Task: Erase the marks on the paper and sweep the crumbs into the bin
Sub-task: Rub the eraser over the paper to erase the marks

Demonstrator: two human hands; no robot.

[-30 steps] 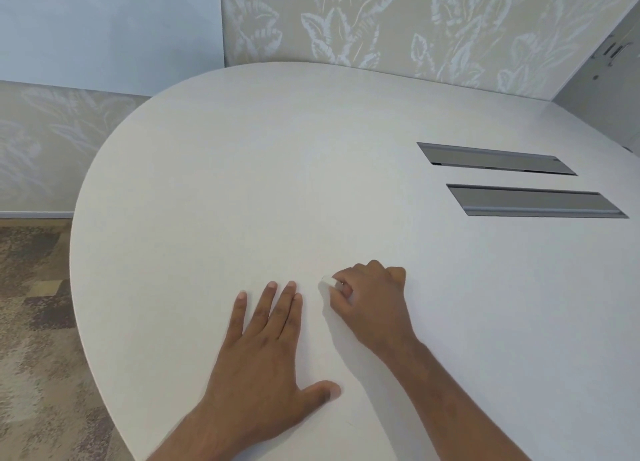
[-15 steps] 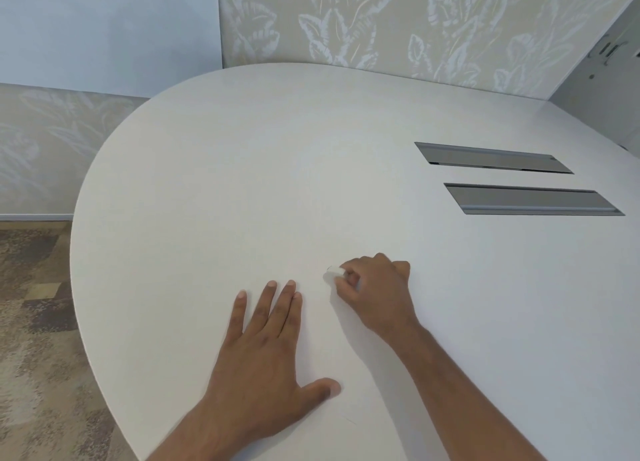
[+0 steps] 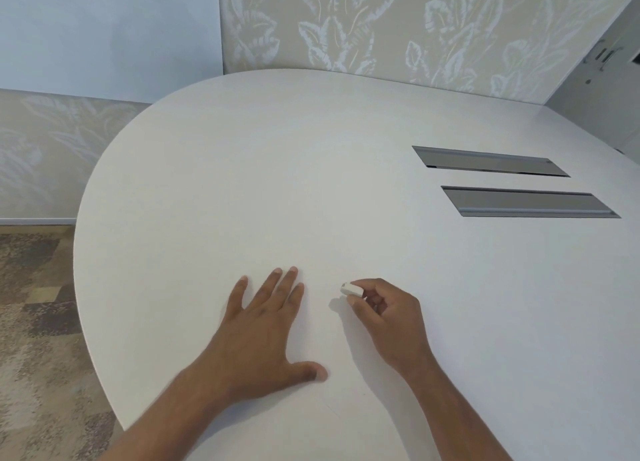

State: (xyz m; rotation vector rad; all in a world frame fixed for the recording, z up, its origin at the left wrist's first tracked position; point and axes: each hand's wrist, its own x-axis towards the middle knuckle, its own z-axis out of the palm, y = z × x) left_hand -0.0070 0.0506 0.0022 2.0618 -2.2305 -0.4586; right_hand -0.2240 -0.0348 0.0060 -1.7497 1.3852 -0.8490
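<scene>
Two grey hatches (image 3: 490, 161) (image 3: 530, 202) in white rounded table (image 3: 277, 183); leaf-patterned wall (image 3: 381, 21), mottled carpet (image 3: 38, 305).

A small white block eraser (image 3: 351, 289), tilted, is pinched at one end by fingers (image 3: 354, 301) of the right hand (image 3: 391, 318).
</scene>
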